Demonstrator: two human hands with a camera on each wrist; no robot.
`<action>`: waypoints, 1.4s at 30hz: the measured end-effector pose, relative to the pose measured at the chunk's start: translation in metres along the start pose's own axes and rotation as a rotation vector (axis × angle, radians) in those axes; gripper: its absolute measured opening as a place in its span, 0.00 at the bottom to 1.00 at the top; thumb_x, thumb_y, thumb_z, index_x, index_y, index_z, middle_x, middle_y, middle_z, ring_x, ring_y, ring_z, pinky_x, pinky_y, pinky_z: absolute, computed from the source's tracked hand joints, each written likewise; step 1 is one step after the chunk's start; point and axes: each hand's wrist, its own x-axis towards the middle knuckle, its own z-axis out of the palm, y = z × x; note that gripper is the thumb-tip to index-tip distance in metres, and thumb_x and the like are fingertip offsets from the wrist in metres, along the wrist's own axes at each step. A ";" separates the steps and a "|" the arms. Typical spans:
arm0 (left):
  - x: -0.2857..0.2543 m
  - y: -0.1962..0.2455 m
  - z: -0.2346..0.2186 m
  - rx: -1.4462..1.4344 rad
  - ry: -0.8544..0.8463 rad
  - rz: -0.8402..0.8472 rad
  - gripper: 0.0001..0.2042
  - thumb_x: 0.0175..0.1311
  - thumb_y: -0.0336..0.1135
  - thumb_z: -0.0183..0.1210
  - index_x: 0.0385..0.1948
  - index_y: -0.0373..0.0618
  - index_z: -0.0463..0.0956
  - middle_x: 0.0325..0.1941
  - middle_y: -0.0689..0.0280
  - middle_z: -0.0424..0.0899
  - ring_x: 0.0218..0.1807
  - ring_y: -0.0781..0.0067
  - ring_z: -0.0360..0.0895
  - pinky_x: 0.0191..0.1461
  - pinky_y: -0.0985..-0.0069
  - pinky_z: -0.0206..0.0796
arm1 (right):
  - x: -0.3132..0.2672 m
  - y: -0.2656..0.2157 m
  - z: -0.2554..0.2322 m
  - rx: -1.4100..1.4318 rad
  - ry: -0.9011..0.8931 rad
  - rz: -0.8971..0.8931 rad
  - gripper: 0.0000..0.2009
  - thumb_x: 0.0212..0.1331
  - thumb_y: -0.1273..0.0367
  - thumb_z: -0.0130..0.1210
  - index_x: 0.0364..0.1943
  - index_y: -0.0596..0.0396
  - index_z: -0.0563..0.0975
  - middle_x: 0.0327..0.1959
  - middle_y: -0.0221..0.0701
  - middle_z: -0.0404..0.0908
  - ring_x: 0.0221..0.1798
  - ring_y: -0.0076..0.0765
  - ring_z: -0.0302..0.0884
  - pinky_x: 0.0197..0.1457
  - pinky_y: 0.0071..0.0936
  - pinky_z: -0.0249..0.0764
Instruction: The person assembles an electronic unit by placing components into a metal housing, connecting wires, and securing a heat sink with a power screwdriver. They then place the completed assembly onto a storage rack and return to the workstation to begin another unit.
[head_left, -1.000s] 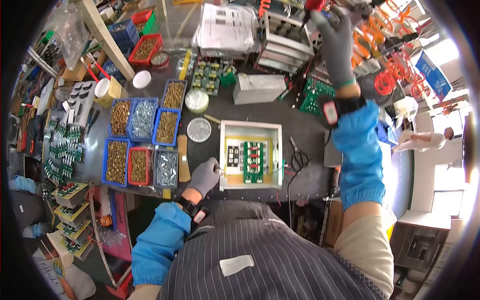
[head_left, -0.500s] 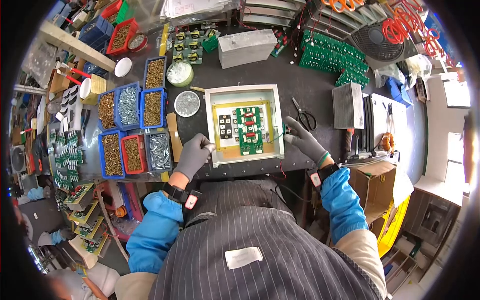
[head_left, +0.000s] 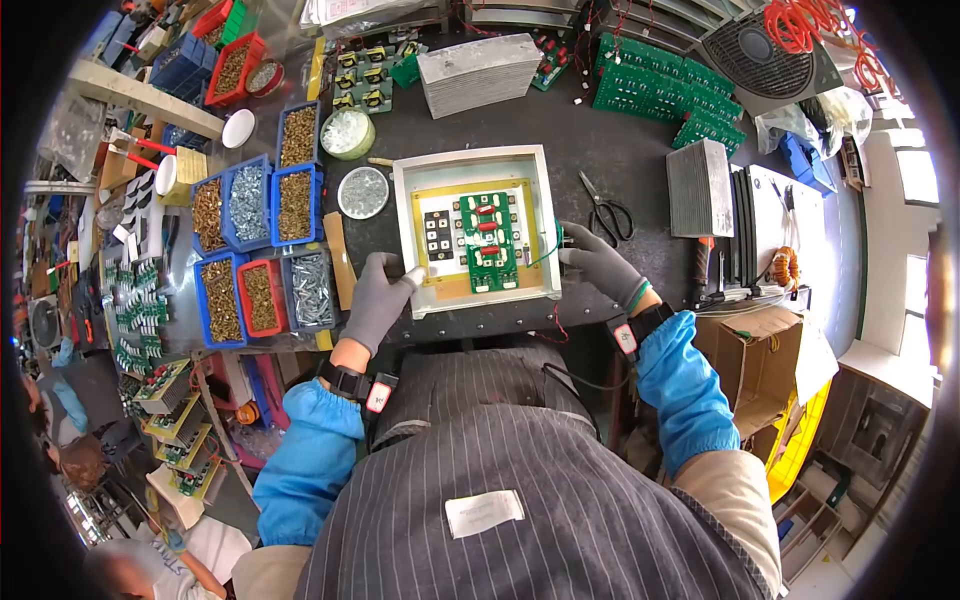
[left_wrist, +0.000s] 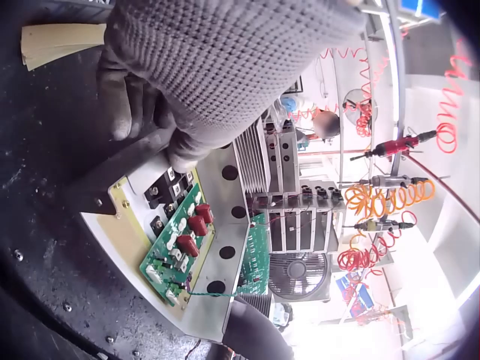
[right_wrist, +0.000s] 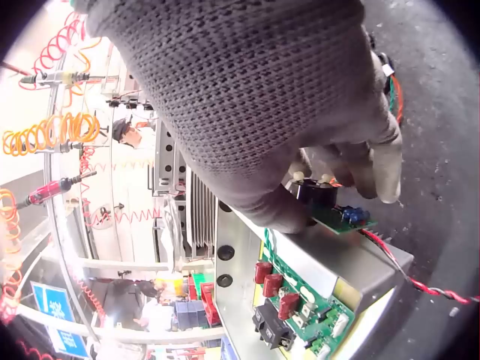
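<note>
A pale metal box (head_left: 403, 205) lies open-side up, holding a green circuit board (head_left: 487, 240) with red parts and a black module (head_left: 438, 235) left of it. My gloved left hand (head_left: 378, 300) grips the box's left wall; in the left wrist view its thumb lies over the rim, fingers outside. At the right wall, my right hand (head_left: 605, 272) has its thumb on the rim and fingers curled down outside. In the right wrist view, a black part (right_wrist: 311, 193) with a small green board (right_wrist: 341, 219) sits at that wall, partly hidden by the right hand.
Left of the box stand blue and red bins of screws (head_left: 312, 290) and a round dish (head_left: 363, 192). Scissors (head_left: 608, 215) lie to the right, near a stack of metal plates (head_left: 700, 190). Behind are a grey block (head_left: 480, 75) and green boards (head_left: 665, 90).
My right hand has come down from the raised red tool at the upper right, without it, to the box's right wall. The head view has shifted; the left hand stays at the left wall.
</note>
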 end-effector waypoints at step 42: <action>-0.129 0.039 -0.047 -0.364 -0.046 0.015 0.21 0.58 0.29 0.59 0.55 0.35 0.75 0.47 0.58 0.87 0.49 0.71 0.83 0.55 0.70 0.73 | -0.109 -0.021 0.034 0.018 -0.220 -0.272 0.30 0.62 0.77 0.65 0.66 0.60 0.63 0.63 0.36 0.71 0.64 0.30 0.72 0.67 0.33 0.73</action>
